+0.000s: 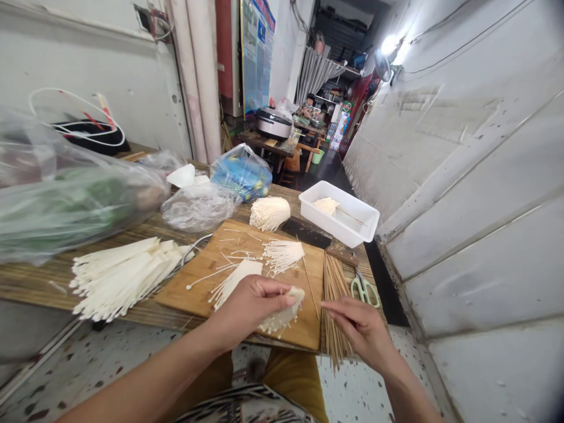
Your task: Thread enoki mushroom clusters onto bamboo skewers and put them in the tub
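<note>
My left hand (251, 302) is closed on a small flat bunch of enoki mushrooms (285, 317), caps pointing down, above the near part of a wooden cutting board (185, 294). To its right, my right hand (361, 329) has thumb and fingers pinched together; what they hold, if anything, is too small to see. Just under and behind those fingertips lies a bundle of bamboo skewers (333, 279). On the board rest one enoki portion (284, 256) with a skewer (311, 285) at its edge, another portion (238, 279) beside my left hand, and loose strands.
A large enoki pile (123, 273) lies left, a thick clump (269, 212) behind the board. Near it are a dark cleaver (306, 232), green-handled scissors (365, 292) and a white tub (339, 226) holding skewered enoki. Plastic bags (74, 200) crowd the left; a person (307, 108) sits far back.
</note>
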The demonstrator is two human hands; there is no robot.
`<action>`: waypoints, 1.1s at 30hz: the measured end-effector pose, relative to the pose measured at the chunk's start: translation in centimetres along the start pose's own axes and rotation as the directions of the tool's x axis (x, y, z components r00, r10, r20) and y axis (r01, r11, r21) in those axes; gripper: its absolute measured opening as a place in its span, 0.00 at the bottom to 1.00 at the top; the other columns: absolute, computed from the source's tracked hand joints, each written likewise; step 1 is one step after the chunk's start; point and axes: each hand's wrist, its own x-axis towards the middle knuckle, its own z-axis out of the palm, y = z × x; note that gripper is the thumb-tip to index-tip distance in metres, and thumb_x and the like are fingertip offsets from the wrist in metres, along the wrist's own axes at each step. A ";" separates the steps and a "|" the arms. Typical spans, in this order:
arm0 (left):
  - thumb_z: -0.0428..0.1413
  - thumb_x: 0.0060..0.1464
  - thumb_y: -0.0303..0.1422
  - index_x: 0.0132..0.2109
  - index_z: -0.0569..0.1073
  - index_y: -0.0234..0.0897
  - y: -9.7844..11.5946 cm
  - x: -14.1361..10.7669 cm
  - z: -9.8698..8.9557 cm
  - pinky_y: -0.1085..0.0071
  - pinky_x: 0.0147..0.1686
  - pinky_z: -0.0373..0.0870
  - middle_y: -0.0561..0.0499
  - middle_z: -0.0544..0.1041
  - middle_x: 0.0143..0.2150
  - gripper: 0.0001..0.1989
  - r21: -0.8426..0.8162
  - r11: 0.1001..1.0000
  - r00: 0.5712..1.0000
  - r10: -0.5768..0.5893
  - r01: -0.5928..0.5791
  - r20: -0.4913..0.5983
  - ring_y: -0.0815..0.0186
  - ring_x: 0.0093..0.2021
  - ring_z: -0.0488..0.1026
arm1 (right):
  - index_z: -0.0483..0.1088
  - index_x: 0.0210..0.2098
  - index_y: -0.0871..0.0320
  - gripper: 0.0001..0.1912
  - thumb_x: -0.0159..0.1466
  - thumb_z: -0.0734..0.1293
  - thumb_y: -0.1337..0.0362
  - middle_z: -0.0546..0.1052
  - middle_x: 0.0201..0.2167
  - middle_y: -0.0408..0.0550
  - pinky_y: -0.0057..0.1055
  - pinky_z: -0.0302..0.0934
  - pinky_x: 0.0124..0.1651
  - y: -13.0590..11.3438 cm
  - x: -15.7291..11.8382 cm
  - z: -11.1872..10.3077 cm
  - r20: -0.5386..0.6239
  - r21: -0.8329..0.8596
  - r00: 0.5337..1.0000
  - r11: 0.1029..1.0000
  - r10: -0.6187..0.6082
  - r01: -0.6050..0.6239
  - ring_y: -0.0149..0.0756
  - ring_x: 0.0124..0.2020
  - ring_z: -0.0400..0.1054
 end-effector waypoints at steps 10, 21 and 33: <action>0.61 0.47 0.35 0.39 0.81 0.43 0.1 -0.2 1.2 0.65 0.43 0.71 0.51 0.82 0.39 0.10 0.122 0.986 0.990 0.122 -0.112 -0.077 0.58 0.39 0.78 | 0.74 0.40 0.58 0.11 0.67 0.60 0.63 0.75 0.33 0.47 0.28 0.62 0.40 1.6 1.3 1.3 -0.016 0.082 0.994 0.991 0.104 -0.103 0.34 0.36 0.69; 0.58 0.49 0.44 0.51 0.74 0.35 -1.1 2.0 -4.3 0.62 0.42 0.73 0.45 0.81 0.41 0.25 -0.033 0.999 0.959 0.006 -0.016 -0.283 0.58 0.41 0.77 | 0.73 0.39 0.58 0.11 0.65 0.61 0.60 0.76 0.31 0.48 0.29 0.64 0.35 2.9 0.0 1.4 -0.233 0.071 0.946 0.974 0.227 -0.216 0.35 0.32 0.70; 0.48 0.51 0.52 0.37 0.77 0.28 -2.9 4.0 -9.2 0.53 0.42 0.66 0.29 0.78 0.37 0.28 0.852 0.276 0.876 0.066 0.445 -0.479 0.40 0.44 0.74 | 0.74 0.39 0.58 0.12 0.65 0.62 0.59 0.78 0.34 0.50 0.31 0.66 0.38 2.2 -1.0 2.2 -0.347 0.050 0.892 0.956 0.289 -0.290 0.38 0.35 0.72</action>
